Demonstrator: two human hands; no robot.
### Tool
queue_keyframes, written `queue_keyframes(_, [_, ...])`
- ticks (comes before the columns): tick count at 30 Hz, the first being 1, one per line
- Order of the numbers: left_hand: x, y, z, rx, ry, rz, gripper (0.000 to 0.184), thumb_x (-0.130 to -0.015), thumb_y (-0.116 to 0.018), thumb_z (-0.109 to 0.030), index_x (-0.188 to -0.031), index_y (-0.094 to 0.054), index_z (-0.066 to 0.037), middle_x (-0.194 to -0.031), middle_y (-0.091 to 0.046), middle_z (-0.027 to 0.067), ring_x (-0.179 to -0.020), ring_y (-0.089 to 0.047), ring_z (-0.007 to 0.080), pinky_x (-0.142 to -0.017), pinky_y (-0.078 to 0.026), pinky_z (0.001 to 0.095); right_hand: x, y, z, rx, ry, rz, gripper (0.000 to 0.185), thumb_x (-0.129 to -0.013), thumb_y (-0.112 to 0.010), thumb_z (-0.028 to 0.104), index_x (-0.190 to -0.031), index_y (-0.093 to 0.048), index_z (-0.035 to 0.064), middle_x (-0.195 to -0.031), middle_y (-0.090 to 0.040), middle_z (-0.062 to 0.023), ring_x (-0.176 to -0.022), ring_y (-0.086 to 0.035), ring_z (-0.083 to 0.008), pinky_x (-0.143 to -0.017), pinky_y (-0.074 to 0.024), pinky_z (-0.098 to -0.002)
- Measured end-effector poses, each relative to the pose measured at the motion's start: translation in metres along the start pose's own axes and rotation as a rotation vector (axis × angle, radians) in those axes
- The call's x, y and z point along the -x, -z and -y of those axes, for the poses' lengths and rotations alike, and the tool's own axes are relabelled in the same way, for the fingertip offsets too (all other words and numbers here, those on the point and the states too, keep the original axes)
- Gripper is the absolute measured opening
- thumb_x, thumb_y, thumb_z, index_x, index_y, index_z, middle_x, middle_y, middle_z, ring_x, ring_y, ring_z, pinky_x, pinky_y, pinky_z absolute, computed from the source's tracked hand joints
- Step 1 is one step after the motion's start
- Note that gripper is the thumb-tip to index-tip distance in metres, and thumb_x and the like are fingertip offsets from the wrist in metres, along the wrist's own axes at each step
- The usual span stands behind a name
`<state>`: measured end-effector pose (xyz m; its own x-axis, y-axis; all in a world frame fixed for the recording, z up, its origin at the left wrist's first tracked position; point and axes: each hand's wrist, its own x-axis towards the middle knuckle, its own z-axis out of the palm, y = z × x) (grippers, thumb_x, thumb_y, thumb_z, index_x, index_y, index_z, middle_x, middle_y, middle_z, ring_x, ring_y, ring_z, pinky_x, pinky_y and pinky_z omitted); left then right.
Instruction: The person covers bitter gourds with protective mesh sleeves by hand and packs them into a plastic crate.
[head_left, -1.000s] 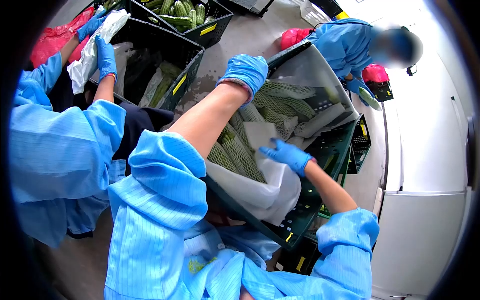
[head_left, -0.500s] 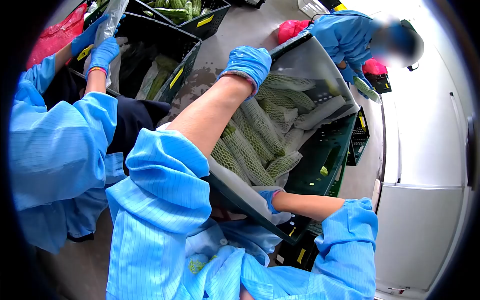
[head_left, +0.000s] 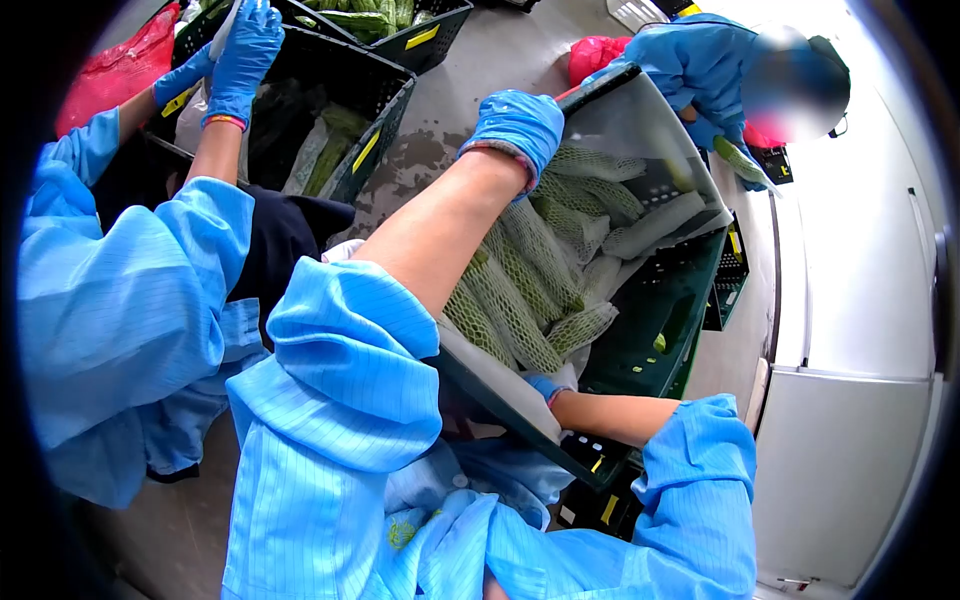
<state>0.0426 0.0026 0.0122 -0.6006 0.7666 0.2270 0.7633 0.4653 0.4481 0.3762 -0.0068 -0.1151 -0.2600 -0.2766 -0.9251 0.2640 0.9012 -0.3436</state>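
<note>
A dark green crate (head_left: 640,310), tilted and lined with white sheet, holds several green vegetables in white foam nets (head_left: 515,300). My left hand (head_left: 515,130), in a blue glove, is closed at the crate's far left edge; what its fingers grip there is hidden. Down at the crate's near side is my right hand (head_left: 547,386), also gloved. It reaches in beside the netted vegetables and the white liner (head_left: 500,385), and its fingers are mostly hidden.
At the left a co-worker's gloved hands (head_left: 240,70) hold something pale over a black crate (head_left: 385,125). Another crate of green vegetables (head_left: 365,22) stands behind. At the upper right a person (head_left: 690,70) holds a green vegetable (head_left: 738,160). White panels (head_left: 850,460) line the right.
My right hand has moved from above the netted vegetables down to the crate's near side. White sheet that covered some of them is drawn back. My left hand stays closed at the edge.
</note>
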Motion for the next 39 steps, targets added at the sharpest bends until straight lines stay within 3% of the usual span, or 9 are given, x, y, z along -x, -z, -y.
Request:
queue_keyframes(11, [0.0, 0.005, 0.001, 0.021, -0.014, 0.037, 0.023, -0.091, -0.051, -0.014, -0.099, -0.069, -0.002, -0.088, -0.07, 0.0221, -0.085, -0.07, 0.0378, -0.075, -0.056, 0.047, 0.087, 0.075, 0.038, 0.242, -0.13, -0.144, 0.037, -0.084, -0.058, 0.023, -0.119, -0.066, 0.0167, -0.105, -0.068, -0.0199, -0.099, -0.065, -0.0374, -0.087, -0.0509, -0.0421])
queue_keyframes(14, [-0.002, 0.001, 0.001, 0.025, -0.02, 0.029, 0.023, -0.091, -0.051, -0.014, -0.098, -0.069, -0.002, -0.087, -0.07, 0.0215, -0.085, -0.07, 0.0374, -0.075, -0.056, 0.0469, 0.128, 0.1, 0.023, 0.104, -0.207, -0.301, 0.037, -0.085, -0.053, 0.02, -0.119, -0.067, 0.0195, -0.107, -0.069, -0.0145, -0.094, -0.067, -0.0341, -0.084, -0.0519, -0.0429])
queue_keyframes(16, [-0.002, 0.001, 0.0, 0.007, -0.021, 0.021, 0.023, -0.091, -0.051, -0.014, -0.098, -0.07, -0.003, -0.088, -0.071, 0.0198, -0.084, -0.071, 0.0351, -0.074, -0.056, 0.0454, 0.139, 0.125, 0.025, 0.103, -0.352, -0.425, 0.03, -0.087, -0.06, 0.028, -0.113, -0.071, 0.0187, -0.104, -0.07, -0.0139, -0.097, -0.066, -0.0301, -0.088, -0.0509, -0.0377])
queue_keyframes(18, [0.0, 0.003, -0.001, -0.035, -0.02, 0.017, 0.023, -0.092, -0.051, -0.014, -0.098, -0.071, -0.005, -0.089, -0.072, 0.0166, -0.084, -0.071, 0.0308, -0.071, -0.057, 0.0423, 0.134, 0.143, 0.025, -0.026, -0.463, -0.612, 0.038, -0.089, -0.061, 0.037, -0.119, -0.068, 0.015, -0.109, -0.069, -0.0145, -0.101, -0.066, -0.0286, -0.09, -0.0504, -0.0361])
queue_keyframes(21, [-0.002, -0.004, 0.001, 0.007, -0.028, -0.032, 0.022, -0.09, -0.052, -0.014, -0.097, -0.069, -0.002, -0.085, -0.07, 0.0217, -0.082, -0.07, 0.038, -0.073, -0.056, 0.047, 0.082, 0.147, 0.006, -0.223, -0.247, -0.915, 0.058, -0.085, -0.064, 0.046, -0.123, -0.061, 0.0029, -0.115, -0.065, -0.0227, -0.106, -0.063, -0.0373, -0.092, -0.0482, -0.0422])
queue_keyframes(23, [0.0, -0.002, 0.001, 0.012, -0.022, -0.033, 0.022, -0.09, -0.052, -0.014, -0.097, -0.069, -0.002, -0.085, -0.07, 0.022, -0.082, -0.07, 0.0383, -0.073, -0.056, 0.047, 0.043, 0.149, 0.005, -0.293, -0.232, -0.918, 0.078, -0.079, -0.067, 0.055, -0.124, -0.056, -0.0075, -0.118, -0.062, -0.0279, -0.112, -0.06, -0.0383, -0.095, -0.0467, -0.0406])
queue_keyframes(26, [0.0, -0.001, 0.001, 0.027, -0.017, -0.019, 0.023, -0.09, -0.051, -0.014, -0.097, -0.069, -0.001, -0.085, -0.069, 0.0229, -0.083, -0.07, 0.0387, -0.074, -0.056, 0.0469, -0.005, 0.151, 0.013, -0.368, -0.279, -0.851, 0.085, -0.075, -0.07, 0.059, -0.124, -0.055, -0.0089, -0.117, -0.062, -0.0291, -0.11, -0.061, -0.0389, -0.094, -0.0467, -0.0414])
queue_keyframes(32, [0.0, 0.002, 0.0, 0.053, -0.005, -0.011, 0.023, -0.09, -0.051, -0.014, -0.097, -0.069, -0.002, -0.086, -0.069, 0.0238, -0.084, -0.069, 0.0394, -0.074, -0.056, 0.0482, -0.007, 0.162, 0.018, -0.37, -0.289, -0.776, 0.078, -0.074, -0.071, 0.059, -0.113, -0.062, -0.0078, -0.11, -0.065, -0.0291, -0.106, -0.062, -0.0402, -0.091, -0.0472, -0.0438])
queue_keyframes(39, [-0.004, -0.01, 0.007, 0.086, -0.033, -0.057, 0.024, -0.09, -0.048, -0.016, -0.092, -0.068, -0.003, -0.086, -0.068, 0.0249, -0.082, -0.068, 0.0416, -0.074, -0.054, 0.0516, -0.022, 0.151, 0.003, -0.28, -0.243, -0.922, 0.075, -0.071, -0.073, 0.059, -0.104, -0.064, -0.0076, -0.1, -0.066, -0.0294, -0.097, -0.065, -0.0399, -0.083, -0.0494, -0.0432])
